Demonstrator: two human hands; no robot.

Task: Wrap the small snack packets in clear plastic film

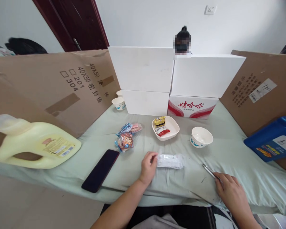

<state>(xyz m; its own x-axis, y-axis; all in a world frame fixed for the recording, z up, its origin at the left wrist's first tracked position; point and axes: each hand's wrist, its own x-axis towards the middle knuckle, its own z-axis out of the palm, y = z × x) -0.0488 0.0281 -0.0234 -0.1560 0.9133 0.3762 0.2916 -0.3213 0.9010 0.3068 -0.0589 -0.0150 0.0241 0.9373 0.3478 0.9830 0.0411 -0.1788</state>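
Observation:
My left hand (148,168) pinches the left end of a clear plastic-wrapped packet (170,161), which lies flat on the green cloth. Its contents are whitish and hard to make out. On the right, my right hand (231,190) rests low over the cloth, its fingers on the near end of a slim silver metal tool (209,170). The tool's far tip points up and left, and its exact kind does not show. Beyond the packet stands a white dish (173,128) with a yellow packet (159,121) and a red-and-white packet (162,130) inside.
A patterned bowl (201,137) stands right of the dish. Snack packets (126,140) and a black phone (100,170) lie left. A yellow jug (38,143) and a blue bottle (273,138) flank the cloth. White boxes (145,70) form a back wall; a person's head (183,39) shows behind.

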